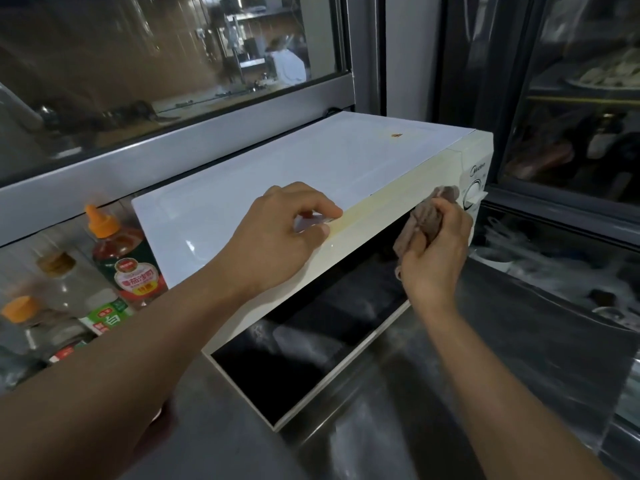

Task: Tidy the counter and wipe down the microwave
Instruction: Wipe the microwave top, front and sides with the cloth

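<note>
Head view: a white, boxy microwave [311,174] sits on a brushed steel counter [398,410], its smooth glossy top carrying one small brown spot [396,135] toward the far right. Its front frame looks yellowed, the door window is dark glass, and a round white dial [473,194] sits at the right end. The left hand [280,233] rests on the near edge of the top, fingers curled with their tips on the surface, holding nothing. The right hand [434,258] grips a crumpled brownish cloth [427,220], soft and ribbed, pressed against the front frame just left of the dial. Left of the microwave stand sauce bottles [121,254], one red with an orange conical cap.
</note>
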